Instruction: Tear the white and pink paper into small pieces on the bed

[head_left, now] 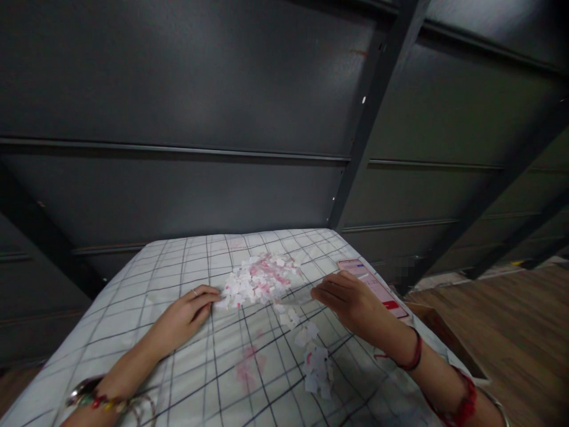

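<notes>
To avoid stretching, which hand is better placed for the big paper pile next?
Likely the left hand: its fingertips are right at the big paper pile; the right hand is farther off, near the phone.

Scraps (258,281) on tablecloth (186,379), phone (380,290) right, wall (200,89) behind

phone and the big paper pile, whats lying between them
In the head view, the right hand and some checked cloth show between the phone and the big paper pile.
</notes>
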`<state>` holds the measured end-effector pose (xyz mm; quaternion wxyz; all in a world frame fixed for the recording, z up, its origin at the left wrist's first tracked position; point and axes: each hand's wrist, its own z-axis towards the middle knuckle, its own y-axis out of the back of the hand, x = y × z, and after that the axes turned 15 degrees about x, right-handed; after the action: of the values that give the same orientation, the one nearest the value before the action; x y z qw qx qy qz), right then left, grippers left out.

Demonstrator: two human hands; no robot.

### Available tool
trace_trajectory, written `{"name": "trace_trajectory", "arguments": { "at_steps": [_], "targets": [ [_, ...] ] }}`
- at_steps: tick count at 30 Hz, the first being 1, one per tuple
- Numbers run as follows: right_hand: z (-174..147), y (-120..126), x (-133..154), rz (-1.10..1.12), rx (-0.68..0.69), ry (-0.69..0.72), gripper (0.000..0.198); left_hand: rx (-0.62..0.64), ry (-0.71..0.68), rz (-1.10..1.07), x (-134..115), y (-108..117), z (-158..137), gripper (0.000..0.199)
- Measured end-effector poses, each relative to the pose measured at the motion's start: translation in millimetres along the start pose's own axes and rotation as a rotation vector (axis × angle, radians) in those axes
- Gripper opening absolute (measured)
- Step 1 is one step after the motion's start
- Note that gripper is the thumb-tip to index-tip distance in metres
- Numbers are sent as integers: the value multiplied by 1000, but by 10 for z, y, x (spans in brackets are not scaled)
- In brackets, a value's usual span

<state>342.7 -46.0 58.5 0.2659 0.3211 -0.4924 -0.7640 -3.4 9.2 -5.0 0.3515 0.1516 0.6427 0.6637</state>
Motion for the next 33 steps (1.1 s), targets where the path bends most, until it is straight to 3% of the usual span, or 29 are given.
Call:
{"name": "trace_trajectory", "arguments": {
  "at_steps": [20,33],
  "targets": [
    [41,-119,29,-3,-14,14,19,-4,-6,-23,-5,7,3,32],
    [-99,171,2,6,-30,-32,27,-4,3,-35,-38,38,2,31]
  ]
}}
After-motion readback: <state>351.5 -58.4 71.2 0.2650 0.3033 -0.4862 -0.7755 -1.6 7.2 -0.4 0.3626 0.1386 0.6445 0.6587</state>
